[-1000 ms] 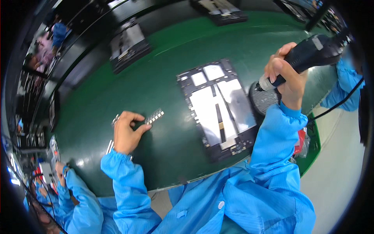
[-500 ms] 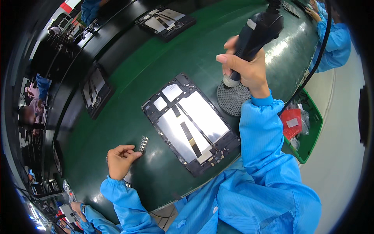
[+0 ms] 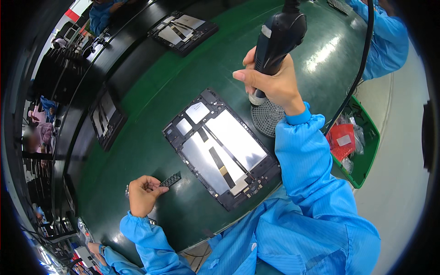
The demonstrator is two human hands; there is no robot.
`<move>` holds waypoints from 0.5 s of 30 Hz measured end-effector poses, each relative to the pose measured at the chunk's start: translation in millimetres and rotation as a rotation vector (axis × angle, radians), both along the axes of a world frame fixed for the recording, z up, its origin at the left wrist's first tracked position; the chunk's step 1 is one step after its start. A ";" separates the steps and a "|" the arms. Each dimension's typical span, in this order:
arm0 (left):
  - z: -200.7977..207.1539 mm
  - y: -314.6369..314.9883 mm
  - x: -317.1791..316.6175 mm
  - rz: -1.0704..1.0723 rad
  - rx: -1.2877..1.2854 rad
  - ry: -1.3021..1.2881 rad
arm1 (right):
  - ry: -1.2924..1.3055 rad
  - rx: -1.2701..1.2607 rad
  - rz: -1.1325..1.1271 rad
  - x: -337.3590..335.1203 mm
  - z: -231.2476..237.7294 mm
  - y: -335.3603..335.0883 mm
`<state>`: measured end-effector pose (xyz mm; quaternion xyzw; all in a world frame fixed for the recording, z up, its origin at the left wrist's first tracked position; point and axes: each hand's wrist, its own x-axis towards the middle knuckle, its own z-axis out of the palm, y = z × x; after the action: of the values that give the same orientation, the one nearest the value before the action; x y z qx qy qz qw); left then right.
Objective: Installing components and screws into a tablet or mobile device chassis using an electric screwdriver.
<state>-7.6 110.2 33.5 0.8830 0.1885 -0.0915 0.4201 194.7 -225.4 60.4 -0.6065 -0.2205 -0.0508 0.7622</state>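
Currently gripping a tilted black handheld tool (image 3: pixel 280 40) in the curled right hand (image 3: pixel 278 85); pinching a dark, perhaps studded strip (image 3: pixel 171 180) in the left hand (image 3: pixel 144 194).

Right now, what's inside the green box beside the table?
A red packet with a white label and some clear plastic bags are inside the green box. Whatever lies beneath them is covered, so I can't tell.

Black tool (image 3: pixel 280 39) with tip seemingly hidden, cord (image 3: pixel 291 6) cut off above
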 end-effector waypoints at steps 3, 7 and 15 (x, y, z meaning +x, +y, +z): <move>-1.3 4.7 -0.3 0.021 -0.133 -0.026 | 0.011 0.013 -0.002 -2.5 0.4 1.2; 0.8 12.3 -3.8 -0.007 -0.057 0.014 | 0.013 -0.007 0.025 -3.5 1.1 9.3; 9.7 -4.4 2.7 -0.071 0.279 -0.137 | -0.150 0.228 0.099 -41.5 36.4 24.1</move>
<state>-4.9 105.8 43.2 0.9431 0.1389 -0.0188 0.3016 153.2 -201.3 96.8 -0.4989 -0.2992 -0.0829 0.8091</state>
